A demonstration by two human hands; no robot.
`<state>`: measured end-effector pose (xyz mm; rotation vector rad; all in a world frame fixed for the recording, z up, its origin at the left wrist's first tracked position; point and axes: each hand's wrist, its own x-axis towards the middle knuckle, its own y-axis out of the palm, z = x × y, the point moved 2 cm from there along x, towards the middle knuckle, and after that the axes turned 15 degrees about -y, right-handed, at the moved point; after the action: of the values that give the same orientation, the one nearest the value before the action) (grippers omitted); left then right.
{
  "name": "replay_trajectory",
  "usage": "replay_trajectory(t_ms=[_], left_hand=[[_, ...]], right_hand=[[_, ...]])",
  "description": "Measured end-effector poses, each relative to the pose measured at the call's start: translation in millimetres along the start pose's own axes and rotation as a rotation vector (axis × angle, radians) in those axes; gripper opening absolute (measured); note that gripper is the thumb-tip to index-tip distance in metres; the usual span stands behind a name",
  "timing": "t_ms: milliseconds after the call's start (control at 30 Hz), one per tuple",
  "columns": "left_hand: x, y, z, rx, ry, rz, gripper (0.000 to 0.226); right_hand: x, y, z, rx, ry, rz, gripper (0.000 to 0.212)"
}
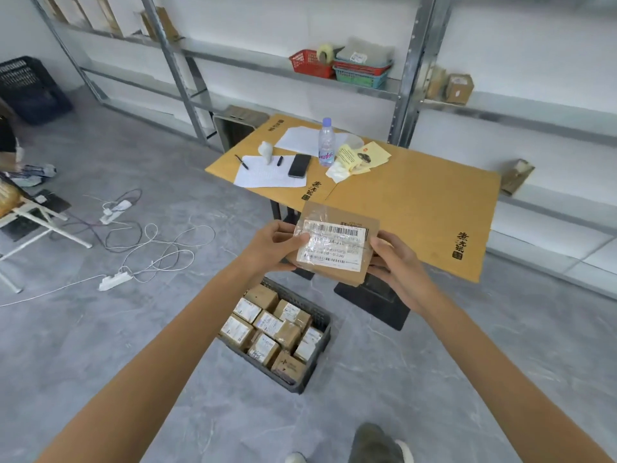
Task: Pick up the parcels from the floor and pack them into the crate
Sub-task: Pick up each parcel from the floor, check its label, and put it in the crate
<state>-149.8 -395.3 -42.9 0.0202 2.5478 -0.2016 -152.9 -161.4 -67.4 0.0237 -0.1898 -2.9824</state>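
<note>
Both hands gripping parcel — brown, flat, taped label, above crate

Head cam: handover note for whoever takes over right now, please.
Left hand and right hand: each grips one side of a labelled parcel, held in the air above the crate.
Crate: on the floor by the cardboard-topped table, already packed with about ten parcels, nearly full.
Left to do: lower this parcel into the crate. No other loose parcels show on the floor in view.
</note>
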Motion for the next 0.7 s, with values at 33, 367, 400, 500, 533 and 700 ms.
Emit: replay_trajectory(t_ms=[33,367,400,500,533,700], left_hand=[[6,-9,3,0.010,-0.011,0.013,0.028],[111,-51,16,0.114,-0.172,0.087,0.030],[123,-54,18,0.132,-0.194,0.076,0.031],[153,-60,23,0.160,-0.246,0.079,0.030],[163,-63,26,0.156,-0.257,0.084,0.028],[209,-81,38,0.141,-0.302,0.112,0.022]], right_hand=[[1,10,-7,0.014,0.012,-0.009,0.041],[74,37,-75,-0.004,0.142,-0.102,0.044],[84,38,-83,-0.009,0.159,-0.111,0.045],[104,43,-105,-0.010,0.215,-0.124,0.041],[109,46,-112,-0.012,0.237,-0.119,0.040],[134,62,-140,-0.016,0.298,-0.144,0.039]])
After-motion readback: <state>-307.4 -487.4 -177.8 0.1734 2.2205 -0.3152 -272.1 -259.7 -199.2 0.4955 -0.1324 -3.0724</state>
